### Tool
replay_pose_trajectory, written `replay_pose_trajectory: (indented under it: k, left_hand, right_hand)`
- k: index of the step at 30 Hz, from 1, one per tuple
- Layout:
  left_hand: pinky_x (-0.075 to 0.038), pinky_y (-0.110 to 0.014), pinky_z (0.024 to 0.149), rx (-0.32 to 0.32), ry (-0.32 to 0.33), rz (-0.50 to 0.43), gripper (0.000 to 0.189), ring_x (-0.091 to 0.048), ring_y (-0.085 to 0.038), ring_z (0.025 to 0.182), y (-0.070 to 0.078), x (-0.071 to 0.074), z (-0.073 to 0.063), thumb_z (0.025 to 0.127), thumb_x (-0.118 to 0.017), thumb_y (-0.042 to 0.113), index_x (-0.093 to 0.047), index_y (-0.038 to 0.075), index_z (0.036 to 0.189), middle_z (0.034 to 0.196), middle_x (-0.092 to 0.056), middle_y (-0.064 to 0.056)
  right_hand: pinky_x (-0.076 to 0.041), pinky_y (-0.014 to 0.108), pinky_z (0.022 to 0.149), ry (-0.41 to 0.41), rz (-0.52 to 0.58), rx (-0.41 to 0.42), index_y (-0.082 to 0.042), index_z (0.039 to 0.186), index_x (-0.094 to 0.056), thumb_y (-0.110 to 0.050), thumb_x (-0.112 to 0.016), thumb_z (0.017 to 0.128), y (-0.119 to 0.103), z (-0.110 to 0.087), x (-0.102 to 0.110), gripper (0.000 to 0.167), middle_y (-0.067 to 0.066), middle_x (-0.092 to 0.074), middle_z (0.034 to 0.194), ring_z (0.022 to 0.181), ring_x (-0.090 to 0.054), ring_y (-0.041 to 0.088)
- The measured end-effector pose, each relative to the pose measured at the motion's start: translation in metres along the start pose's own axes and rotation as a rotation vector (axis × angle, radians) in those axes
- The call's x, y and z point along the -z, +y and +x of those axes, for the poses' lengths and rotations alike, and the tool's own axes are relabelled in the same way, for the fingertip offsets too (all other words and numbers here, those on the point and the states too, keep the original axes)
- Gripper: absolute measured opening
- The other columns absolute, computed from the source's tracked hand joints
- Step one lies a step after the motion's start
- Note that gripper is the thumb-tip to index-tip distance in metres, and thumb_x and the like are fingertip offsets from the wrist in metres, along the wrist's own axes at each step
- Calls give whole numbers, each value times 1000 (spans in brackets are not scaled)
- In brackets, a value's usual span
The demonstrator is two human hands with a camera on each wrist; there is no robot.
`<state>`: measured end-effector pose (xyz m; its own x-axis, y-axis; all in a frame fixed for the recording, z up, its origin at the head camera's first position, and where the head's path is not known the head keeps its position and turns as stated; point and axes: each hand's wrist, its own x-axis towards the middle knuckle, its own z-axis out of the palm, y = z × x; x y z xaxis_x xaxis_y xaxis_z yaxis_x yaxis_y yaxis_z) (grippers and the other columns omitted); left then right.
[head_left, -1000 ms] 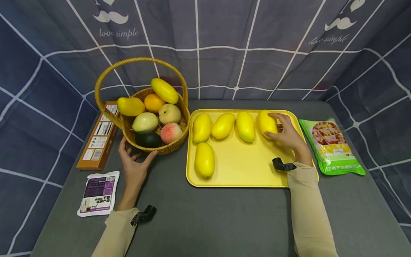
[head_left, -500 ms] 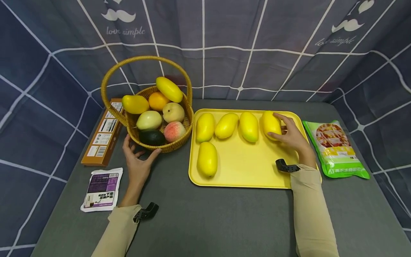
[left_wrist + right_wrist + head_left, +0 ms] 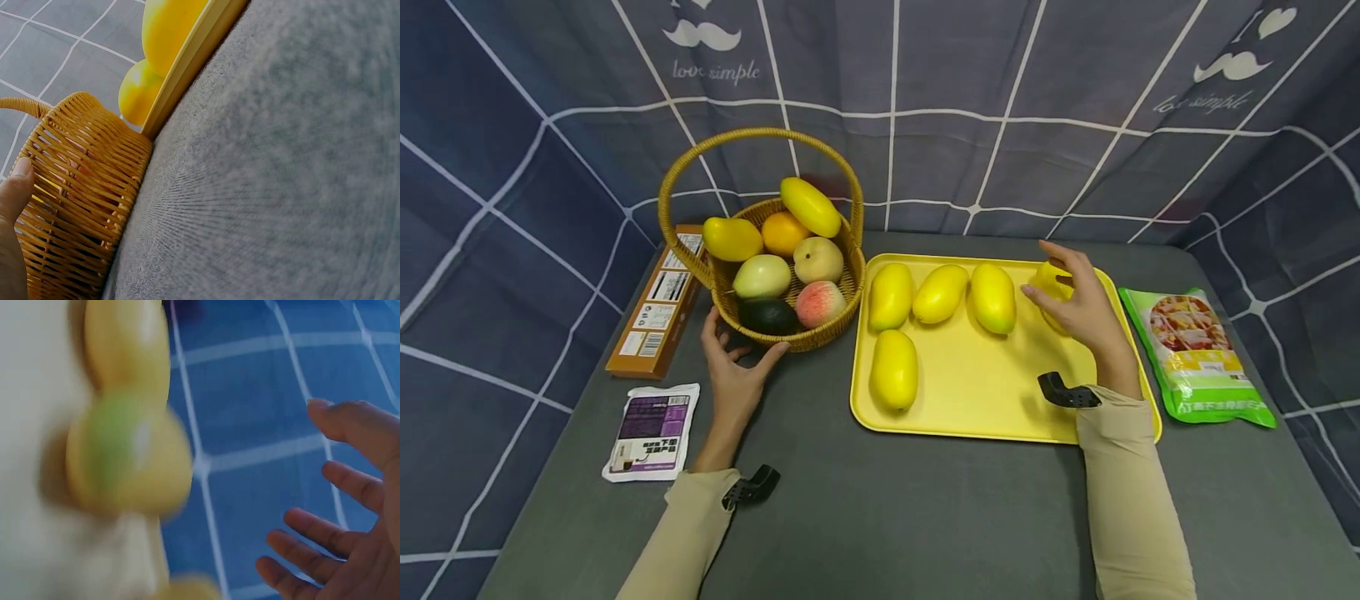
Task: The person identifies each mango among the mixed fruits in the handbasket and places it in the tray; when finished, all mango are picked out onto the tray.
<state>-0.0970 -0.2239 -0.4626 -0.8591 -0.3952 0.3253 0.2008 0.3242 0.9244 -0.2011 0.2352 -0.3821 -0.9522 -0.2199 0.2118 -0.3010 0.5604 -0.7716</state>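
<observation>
On the left, my left hand [image 3: 735, 379] grips the near side of a wicker basket [image 3: 816, 337], thumb and fingers spread along its wall. In the left wrist view the thumb [image 3: 17, 187] lies against the weave near the rim. The basket holds two mangoes, an orange, a peach, an avocado and other pale fruit. My right hand [image 3: 1086, 308] hovers above the right part of a yellow tray [image 3: 977, 392], fingers apart and holding nothing. Behind it a mango [image 3: 1054, 292] on the tray is partly hidden. In the right wrist view the fingers [image 3: 312, 531] are spread, away from the blurred mangoes [image 3: 128, 456].
Several more mangoes [image 3: 992, 298] lie on the tray, mostly along its far edge. A brown box [image 3: 658, 312] and a white-and-purple pouch [image 3: 651, 433] are at the left. A green food packet [image 3: 1198, 354] lies right of the tray. A checked curtain [image 3: 947, 158] hangs behind.
My right hand has let go of the right-end mango and lifted off it; the mango stays on the tray. My left hand keeps its place at the basket. The head view has shifted slightly.
</observation>
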Motion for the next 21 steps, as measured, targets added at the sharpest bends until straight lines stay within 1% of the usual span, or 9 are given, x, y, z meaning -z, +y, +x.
replay_pose_trajectory:
  k: [3,6,10,14,17,21]
  left_hand:
    - [-41,-28,89,-5,1,-4,103,-37,-29,132,-2,-1,0,76,-83,7,-18,18,155,158,-22,-4]
    - [-40,-37,91,-3,-4,-9,101,-35,-35,133,12,-2,-1,77,-81,3,-17,9,155,158,-20,-12]
    - [-39,-48,92,6,-14,-6,98,-34,-40,134,34,-1,-5,78,-79,1,-16,-1,153,157,-18,-22]
    - [-38,-52,93,18,-18,4,98,-33,-38,135,37,-1,-5,78,-79,1,-15,-2,153,157,-17,-23]
    - [-38,-52,93,24,-15,8,99,-33,-36,134,38,-1,-6,78,-80,2,-15,-2,153,156,-17,-23]
    - [-38,-52,92,11,-15,-4,98,-34,-38,133,39,-1,-5,78,-80,1,-16,-2,153,156,-17,-24]
  right_hand:
    - [-34,57,109,-34,14,84,-16,148,-43,-12,-73,88,-22,5,-15,67,15,-42,143,133,-40,36]
    - [-35,55,109,-93,16,161,-18,147,-44,-11,-75,87,-41,11,-33,68,11,-45,143,132,-42,33]
    - [-38,52,107,-151,31,258,-18,145,-47,-13,-75,87,-62,22,-56,65,10,-48,141,130,-45,29]
    - [-39,51,105,-221,66,333,-18,143,-49,-18,-73,89,-82,33,-77,60,8,-49,141,130,-45,25]
    - [-39,49,104,-272,74,385,-18,143,-50,-21,-73,89,-97,45,-93,58,7,-48,142,130,-44,24]
    - [-40,42,105,-301,52,453,-16,141,-51,-25,-72,90,-114,60,-113,56,6,-47,142,130,-45,20]
